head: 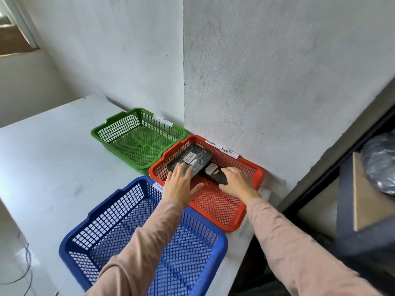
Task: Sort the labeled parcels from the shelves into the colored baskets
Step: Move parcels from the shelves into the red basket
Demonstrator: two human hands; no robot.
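Three mesh baskets stand on a white table: a green basket (119,133) at the back, a red basket (218,212) by the wall and a blue basket (85,238) nearest me. Two black parcels lie in the red basket, each with a white "RETURN" label: the left parcel (198,155) and the right parcel (215,175). My left hand (180,184) rests flat with fingers spread on the left parcel's near edge. My right hand (238,182) lies on the right parcel's near end, fingers curled over it. The green and blue baskets hold nothing.
Paper labels reading "RETURN" and "OVERDUE" (229,152) sit on the red basket's far rim against the white wall. A dark shelf unit (363,210) at the right holds a cardboard piece and a plastic-wrapped bundle (380,163). The table (42,157) extends left.
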